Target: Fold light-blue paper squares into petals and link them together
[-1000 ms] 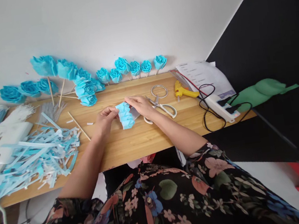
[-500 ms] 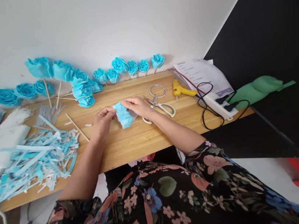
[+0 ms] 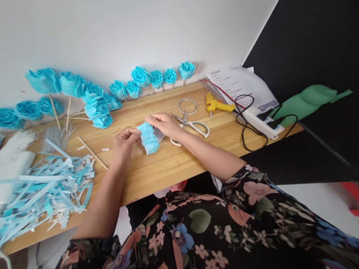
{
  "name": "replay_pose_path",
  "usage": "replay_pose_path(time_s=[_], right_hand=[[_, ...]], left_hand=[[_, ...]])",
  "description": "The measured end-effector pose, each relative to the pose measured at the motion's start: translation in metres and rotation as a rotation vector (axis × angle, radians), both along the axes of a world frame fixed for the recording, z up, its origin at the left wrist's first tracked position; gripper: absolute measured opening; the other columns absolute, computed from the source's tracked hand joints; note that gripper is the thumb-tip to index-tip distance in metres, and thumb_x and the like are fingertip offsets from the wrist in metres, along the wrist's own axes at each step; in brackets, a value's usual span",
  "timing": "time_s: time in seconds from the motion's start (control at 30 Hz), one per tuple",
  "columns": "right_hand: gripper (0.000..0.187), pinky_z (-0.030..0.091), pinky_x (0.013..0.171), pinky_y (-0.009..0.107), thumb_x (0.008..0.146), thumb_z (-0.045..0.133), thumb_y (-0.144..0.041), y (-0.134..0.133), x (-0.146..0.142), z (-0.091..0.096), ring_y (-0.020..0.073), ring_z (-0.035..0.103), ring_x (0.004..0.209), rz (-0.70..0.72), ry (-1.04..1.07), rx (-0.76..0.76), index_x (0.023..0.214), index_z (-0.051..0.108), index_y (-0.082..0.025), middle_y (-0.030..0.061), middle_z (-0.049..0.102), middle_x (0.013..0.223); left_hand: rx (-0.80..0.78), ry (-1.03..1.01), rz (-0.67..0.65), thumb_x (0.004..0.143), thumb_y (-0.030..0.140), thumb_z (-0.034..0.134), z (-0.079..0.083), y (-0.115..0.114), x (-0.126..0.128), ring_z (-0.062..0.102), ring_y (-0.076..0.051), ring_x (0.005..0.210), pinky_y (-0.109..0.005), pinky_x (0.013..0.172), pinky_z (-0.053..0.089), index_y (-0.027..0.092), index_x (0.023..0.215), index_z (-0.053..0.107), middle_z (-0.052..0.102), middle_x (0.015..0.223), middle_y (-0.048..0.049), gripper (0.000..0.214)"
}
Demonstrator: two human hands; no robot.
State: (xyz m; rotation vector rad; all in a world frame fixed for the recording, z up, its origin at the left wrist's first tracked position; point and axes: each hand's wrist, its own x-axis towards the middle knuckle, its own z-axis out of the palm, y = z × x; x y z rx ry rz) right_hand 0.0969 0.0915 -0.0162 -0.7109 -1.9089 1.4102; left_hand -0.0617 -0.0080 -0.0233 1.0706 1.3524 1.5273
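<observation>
A pleated light-blue paper piece (image 3: 149,138) is held just above the wooden table (image 3: 157,168), near its middle. My left hand (image 3: 125,143) pinches its left edge with closed fingers. My right hand (image 3: 165,124) grips its upper right edge, fingers curled over the folds. White-handled scissors (image 3: 192,127) lie right beside my right hand.
Blue paper roses on sticks (image 3: 94,99) line the wall. A heap of blue and white paper strips (image 3: 37,190) and a white device (image 3: 3,175) fill the left. A loose wooden stick (image 3: 92,152), a metal ring (image 3: 187,105), a yellow glue gun (image 3: 217,104), a power strip with black cables (image 3: 261,124) and papers (image 3: 239,83) lie around.
Both hands keep their hold on the pleated paper, which looks slightly more gathered together. The camera has shifted a little, so everything sits slightly further left and higher.
</observation>
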Motion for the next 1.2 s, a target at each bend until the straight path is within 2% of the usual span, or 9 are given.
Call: replay_pose_path(time_s=[0.1, 0.17, 0.27, 0.47, 0.6, 0.73, 0.9, 1.03, 1.2], right_hand=[[0.05, 0.039, 0.069, 0.026, 0.089, 0.05, -0.065, -0.0008, 0.0006, 0.0009, 0.0123, 0.051, 0.07, 0.075, 0.032, -0.049, 0.069, 0.051, -0.02, -0.0017, 0.052, 0.069], [0.047, 0.038, 0.067, 0.026, 0.086, 0.056, -0.065, -0.0026, 0.0004, 0.001, 0.0117, 0.048, 0.068, 0.1, 0.016, -0.057, 0.07, 0.05, -0.02, -0.0028, 0.05, 0.068], [0.045, 0.034, 0.062, 0.025, 0.08, 0.065, -0.061, -0.0052, -0.0003, 0.001, 0.0112, 0.043, 0.066, 0.075, -0.048, 0.0, 0.068, 0.047, -0.021, -0.0039, 0.047, 0.066], [0.042, 0.034, 0.064, 0.025, 0.087, 0.057, -0.057, -0.0031, 0.0013, 0.0016, 0.0114, 0.044, 0.069, 0.083, -0.082, 0.126, 0.069, 0.05, -0.02, -0.0034, 0.048, 0.067], [0.044, 0.037, 0.067, 0.025, 0.089, 0.054, -0.059, -0.0015, 0.0028, 0.0029, 0.0124, 0.05, 0.07, 0.124, -0.045, 0.026, 0.071, 0.056, -0.019, -0.0019, 0.055, 0.069], [0.043, 0.042, 0.07, 0.025, 0.087, 0.056, -0.06, -0.0029, 0.0025, 0.0053, 0.0127, 0.054, 0.073, 0.107, 0.012, -0.044, 0.078, 0.061, -0.019, -0.001, 0.06, 0.075], [0.038, 0.045, 0.069, 0.024, 0.083, 0.062, -0.055, -0.0025, -0.0002, 0.0015, 0.012, 0.055, 0.073, 0.064, 0.028, -0.049, 0.083, 0.065, -0.017, -0.0006, 0.065, 0.08], [0.037, 0.046, 0.067, 0.024, 0.082, 0.062, -0.055, -0.0018, -0.0009, -0.0001, 0.0119, 0.055, 0.072, 0.042, 0.038, -0.083, 0.082, 0.065, -0.017, -0.001, 0.064, 0.078], [0.037, 0.045, 0.068, 0.024, 0.084, 0.062, -0.054, -0.0031, 0.0006, 0.0014, 0.0117, 0.055, 0.072, 0.051, 0.035, -0.038, 0.082, 0.066, -0.017, -0.001, 0.064, 0.077]], left_hand=[[-0.001, -0.027, 0.027, 0.069, 0.037, 0.078, -0.0007, 0.0001, -0.0012, 0.055, -0.012, 0.058, -0.027, 0.065, 0.044, 0.018, 0.065, 0.066, 0.063, 0.059, 0.0004, 0.023], [-0.005, -0.035, 0.041, 0.069, 0.037, 0.077, -0.0008, 0.0002, -0.0016, 0.055, -0.012, 0.058, -0.027, 0.066, 0.044, 0.018, 0.065, 0.065, 0.062, 0.059, 0.0005, 0.023], [-0.022, -0.034, 0.033, 0.069, 0.037, 0.078, -0.0002, 0.0005, -0.0013, 0.055, -0.012, 0.058, -0.027, 0.065, 0.044, 0.018, 0.065, 0.065, 0.062, 0.059, 0.0001, 0.024], [-0.019, -0.17, -0.03, 0.066, 0.038, 0.081, 0.0017, 0.001, -0.0008, 0.054, -0.011, 0.058, -0.027, 0.063, 0.045, 0.017, 0.064, 0.064, 0.059, 0.06, 0.0009, 0.027], [-0.012, -0.198, -0.025, 0.066, 0.038, 0.082, 0.0006, 0.0011, -0.0019, 0.053, -0.011, 0.057, -0.026, 0.062, 0.044, 0.017, 0.063, 0.064, 0.06, 0.059, 0.0012, 0.028], [-0.021, -0.13, -0.007, 0.066, 0.039, 0.082, -0.0015, 0.0011, -0.0027, 0.054, -0.012, 0.058, -0.026, 0.062, 0.044, 0.018, 0.062, 0.064, 0.06, 0.058, 0.0001, 0.028], [-0.028, -0.077, -0.028, 0.069, 0.042, 0.08, -0.0039, 0.0019, -0.0024, 0.055, -0.013, 0.059, -0.027, 0.063, 0.045, 0.018, 0.062, 0.065, 0.06, 0.059, -0.001, 0.029], [-0.006, -0.126, -0.047, 0.073, 0.047, 0.079, -0.0033, 0.0028, -0.001, 0.055, -0.013, 0.058, -0.027, 0.06, 0.044, 0.018, 0.064, 0.066, 0.062, 0.061, -0.0018, 0.034], [0.005, -0.15, -0.068, 0.072, 0.05, 0.08, -0.002, 0.003, 0.0003, 0.055, -0.013, 0.055, -0.027, 0.058, 0.044, 0.018, 0.065, 0.066, 0.063, 0.06, -0.0016, 0.035]])
